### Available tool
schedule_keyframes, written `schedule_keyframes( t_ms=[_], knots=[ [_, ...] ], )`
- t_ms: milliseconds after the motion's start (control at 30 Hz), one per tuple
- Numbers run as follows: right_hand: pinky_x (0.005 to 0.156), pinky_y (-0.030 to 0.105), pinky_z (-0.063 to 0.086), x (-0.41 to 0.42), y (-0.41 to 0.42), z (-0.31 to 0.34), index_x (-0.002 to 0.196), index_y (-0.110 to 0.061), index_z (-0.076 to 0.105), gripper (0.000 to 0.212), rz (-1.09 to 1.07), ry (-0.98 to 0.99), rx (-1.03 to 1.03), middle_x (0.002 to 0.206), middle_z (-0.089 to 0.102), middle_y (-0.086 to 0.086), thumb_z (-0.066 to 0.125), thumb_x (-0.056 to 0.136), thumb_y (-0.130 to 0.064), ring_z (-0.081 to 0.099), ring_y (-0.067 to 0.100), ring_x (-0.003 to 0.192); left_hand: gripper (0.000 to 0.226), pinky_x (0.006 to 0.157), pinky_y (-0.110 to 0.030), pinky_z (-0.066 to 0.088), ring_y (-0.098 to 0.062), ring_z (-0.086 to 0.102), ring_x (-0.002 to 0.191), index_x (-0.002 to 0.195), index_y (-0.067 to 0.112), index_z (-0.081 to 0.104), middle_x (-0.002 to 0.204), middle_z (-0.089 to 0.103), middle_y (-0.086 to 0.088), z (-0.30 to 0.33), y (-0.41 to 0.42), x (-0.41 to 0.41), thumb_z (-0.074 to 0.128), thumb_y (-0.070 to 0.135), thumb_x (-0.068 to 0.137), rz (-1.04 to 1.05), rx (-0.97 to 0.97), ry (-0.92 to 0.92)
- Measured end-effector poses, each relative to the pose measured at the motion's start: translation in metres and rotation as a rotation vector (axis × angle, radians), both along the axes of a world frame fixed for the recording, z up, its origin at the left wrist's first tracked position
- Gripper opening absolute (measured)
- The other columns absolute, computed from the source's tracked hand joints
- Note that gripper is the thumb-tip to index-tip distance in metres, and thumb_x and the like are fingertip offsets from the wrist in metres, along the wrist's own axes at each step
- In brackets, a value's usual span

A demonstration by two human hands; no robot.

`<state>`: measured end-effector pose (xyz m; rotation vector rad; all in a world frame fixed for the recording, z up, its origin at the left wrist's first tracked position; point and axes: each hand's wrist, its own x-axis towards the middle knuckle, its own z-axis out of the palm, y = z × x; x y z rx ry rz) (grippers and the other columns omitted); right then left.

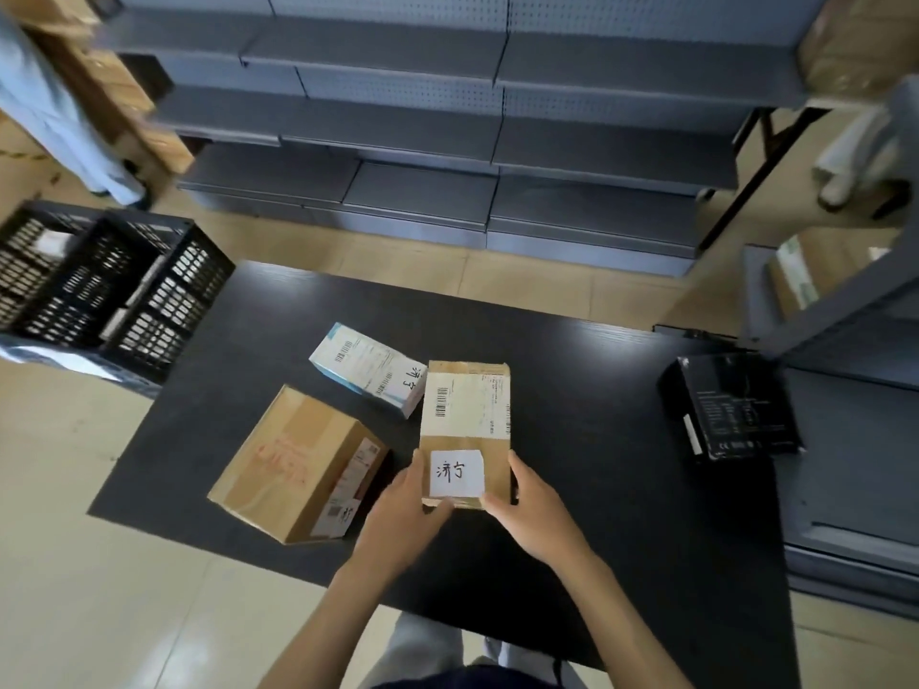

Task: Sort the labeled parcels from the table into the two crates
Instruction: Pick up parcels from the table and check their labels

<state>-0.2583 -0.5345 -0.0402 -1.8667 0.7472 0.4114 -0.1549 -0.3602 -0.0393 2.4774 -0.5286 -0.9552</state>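
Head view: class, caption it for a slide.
Both hands, left hand and right hand, grip a labeled brown parcel above the black table.

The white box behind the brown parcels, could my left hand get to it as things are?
Probably not at once: the left hand is holding the flat brown parcel. Once freed, the white box lies uncovered just beyond.

Flat brown parcel (465, 415) with handwritten white label, upright on the worktop (572, 390); white parcel (368, 369) and larger brown carton (296, 464) lying leftward; two black crates (99, 285) far left.
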Motion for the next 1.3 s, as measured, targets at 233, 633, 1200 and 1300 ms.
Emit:
schedule_keyframes(
  t_ms=[233,633,1200,1300],
  knots=[
    [0.099,0.031,0.046,-0.004,-0.017,0.010,0.151,-0.036,0.038,0.056,-0.208,0.033,-0.067,0.148,0.051,-0.014,0.059,0.098,-0.032,0.051,0.009,0.128,0.072,0.107,-0.032,0.050,-0.009,0.054,0.135,0.160,0.033,0.022,0.153,0.051,0.016,0.007,-0.024,-0.012,0.060,0.044,0.101,-0.094,-0.154,0.139],
    [0.118,0.043,0.037,-0.042,-0.002,0.001,0.155,-0.024,0.039,0.085,-0.434,0.269,0.124,0.157,0.045,-0.003,0.065,0.083,-0.061,0.045,0.018,0.142,0.076,0.124,-0.052,0.027,-0.028,0.017,0.158,0.163,0.023,0.021,0.172,0.018,-0.003,-0.002,-0.096,0.105,0.060,0.045,0.101,-0.299,-0.019,-0.317],
    [0.079,0.021,0.048,-0.041,-0.008,0.007,0.152,-0.040,0.041,0.059,-0.775,-0.094,0.304,0.113,0.072,-0.025,0.064,0.100,-0.025,0.065,-0.008,0.099,0.032,0.060,-0.010,0.041,0.004,0.056,0.076,0.123,0.019,0.047,0.112,0.069,0.001,-0.011,-0.099,0.089,0.065,0.034,0.101,-0.156,-0.073,0.013],
    [0.072,0.016,0.052,-0.044,-0.020,0.009,0.153,-0.035,0.042,0.057,-0.822,-0.134,0.257,0.115,0.073,-0.017,0.061,0.101,-0.021,0.070,-0.003,0.097,0.040,0.068,-0.018,0.052,-0.006,0.069,0.091,0.130,0.017,0.050,0.117,0.071,0.001,-0.014,-0.079,0.068,0.067,0.033,0.098,-0.042,-0.154,0.056]
  ],
)
